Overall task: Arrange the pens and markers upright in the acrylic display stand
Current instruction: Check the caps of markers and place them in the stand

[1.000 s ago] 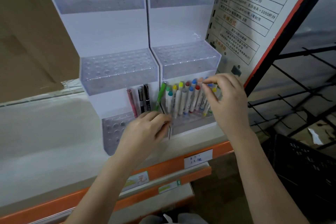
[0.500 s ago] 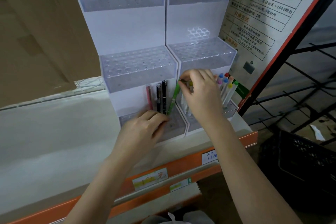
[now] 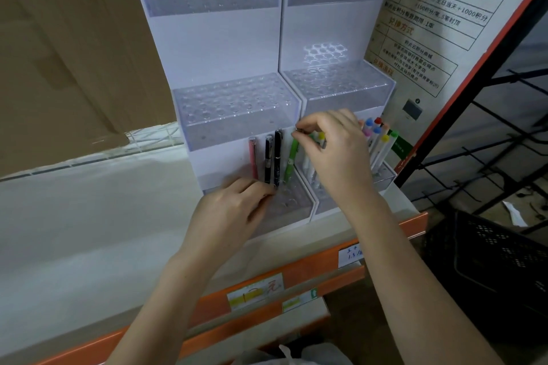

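Stands: two tiered clear display stands side by side on a white shelf [image 3: 89,216]; left stand [image 3: 234,115], right stand [image 3: 335,83].
Left stand, bottom tier: pink pen [image 3: 253,158], two dark pens [image 3: 268,160] and [image 3: 278,157] upright; green pen [image 3: 292,161] leaning right.
Right stand, bottom tier: white markers [image 3: 378,145] with coloured caps, leaning right, partly hidden by the right hand.
Right hand [image 3: 335,154]: thumb and forefinger pinch the top end of the green pen.
Left hand [image 3: 234,213]: fingers curled, resting on the left stand's bottom tier just beside the dark pens; whether it grips anything cannot be told.
Behind, right: printed poster [image 3: 439,9]; black crate [image 3: 489,258] below.
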Demonstrator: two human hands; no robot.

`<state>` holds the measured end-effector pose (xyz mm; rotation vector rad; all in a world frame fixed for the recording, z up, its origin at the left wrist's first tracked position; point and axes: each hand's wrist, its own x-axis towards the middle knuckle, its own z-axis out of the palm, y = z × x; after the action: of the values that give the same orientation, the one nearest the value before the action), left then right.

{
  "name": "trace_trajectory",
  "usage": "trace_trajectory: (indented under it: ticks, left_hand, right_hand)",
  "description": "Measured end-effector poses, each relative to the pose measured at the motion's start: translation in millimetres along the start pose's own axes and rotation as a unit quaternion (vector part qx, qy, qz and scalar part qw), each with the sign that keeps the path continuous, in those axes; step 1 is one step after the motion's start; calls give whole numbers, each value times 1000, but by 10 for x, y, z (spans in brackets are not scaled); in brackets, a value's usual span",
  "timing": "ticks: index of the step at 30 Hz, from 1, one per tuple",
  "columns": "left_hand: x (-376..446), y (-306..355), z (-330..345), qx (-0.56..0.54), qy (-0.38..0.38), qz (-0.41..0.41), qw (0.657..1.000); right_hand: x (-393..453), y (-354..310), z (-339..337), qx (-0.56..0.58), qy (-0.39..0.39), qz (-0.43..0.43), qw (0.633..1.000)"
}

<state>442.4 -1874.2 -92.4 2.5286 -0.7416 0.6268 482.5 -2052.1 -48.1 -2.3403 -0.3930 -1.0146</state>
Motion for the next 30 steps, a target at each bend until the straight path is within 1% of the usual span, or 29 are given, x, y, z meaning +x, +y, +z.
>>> trace_trajectory:
  ticks: [7, 12, 19, 30]
  left_hand:
    - [-16, -62, -1, -16, -1, -2, 1000]
    - [-33, -70, 10, -17, 3, -4, 1000]
    - [-37, -75, 19, -19, 12, -7, 1000]
    - [-30, -86, 27, -22, 13, -11, 1000]
  right_hand:
    - [-49, -32, 39, -19, -8, -18, 1000]
    - [-78, -48, 43, -16, -30, -4, 999]
    - [-66, -91, 29, 16, -28, 16, 999]
    - [-121, -38, 87, -27, 4, -30, 999]
